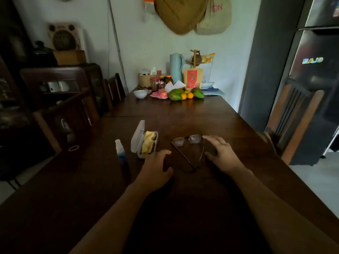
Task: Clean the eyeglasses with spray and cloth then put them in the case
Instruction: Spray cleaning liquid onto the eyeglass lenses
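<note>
Currently your left hand (157, 162), right hand (220, 151) flank eyeglasses (187, 143), fingers loosely spread, empty. Risk: right fingertips (206, 137) beside lens (195, 139) smear it.

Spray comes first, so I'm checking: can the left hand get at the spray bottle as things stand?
Probably yes. The left hand rests on the table just right of the spray bottle, with only bare wood between them; the case sits farther back, not across that path.
</note>
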A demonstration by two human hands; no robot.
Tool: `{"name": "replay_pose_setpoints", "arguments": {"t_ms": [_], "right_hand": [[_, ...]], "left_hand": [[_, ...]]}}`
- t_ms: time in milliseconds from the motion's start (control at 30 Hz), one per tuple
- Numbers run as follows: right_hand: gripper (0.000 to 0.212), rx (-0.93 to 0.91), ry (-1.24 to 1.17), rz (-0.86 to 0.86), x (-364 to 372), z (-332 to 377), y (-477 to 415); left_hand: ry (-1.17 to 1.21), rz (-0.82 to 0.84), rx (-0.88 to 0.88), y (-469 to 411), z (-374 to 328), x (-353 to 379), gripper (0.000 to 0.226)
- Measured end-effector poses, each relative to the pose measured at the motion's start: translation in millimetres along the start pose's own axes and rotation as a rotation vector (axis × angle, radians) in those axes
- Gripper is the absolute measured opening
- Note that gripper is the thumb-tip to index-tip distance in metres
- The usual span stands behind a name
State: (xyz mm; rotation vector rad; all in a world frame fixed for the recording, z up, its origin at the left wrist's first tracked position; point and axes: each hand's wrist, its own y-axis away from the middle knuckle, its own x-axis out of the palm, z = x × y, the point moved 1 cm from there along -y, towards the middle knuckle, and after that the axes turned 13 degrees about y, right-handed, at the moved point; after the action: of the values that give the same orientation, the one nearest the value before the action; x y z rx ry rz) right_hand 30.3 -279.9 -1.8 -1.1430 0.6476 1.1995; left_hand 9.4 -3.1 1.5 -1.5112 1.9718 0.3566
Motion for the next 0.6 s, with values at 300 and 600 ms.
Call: {"name": "replay_pose_setpoints", "arguments": {"t_ms": [300,600], "right_hand": [[0.018,-0.097,-0.075,-0.081,-10.5,9.0,-3.6],[0.013,-0.118,-0.236,-0.204,-19.7,10.8,5.1]], "left_hand": [[-0.115,0.089,-0.029,14.6,8.8,-23.7,0.048],[-0.052,-0.084,0.136,17.9,-21.6,-25.2,0.05]]}}
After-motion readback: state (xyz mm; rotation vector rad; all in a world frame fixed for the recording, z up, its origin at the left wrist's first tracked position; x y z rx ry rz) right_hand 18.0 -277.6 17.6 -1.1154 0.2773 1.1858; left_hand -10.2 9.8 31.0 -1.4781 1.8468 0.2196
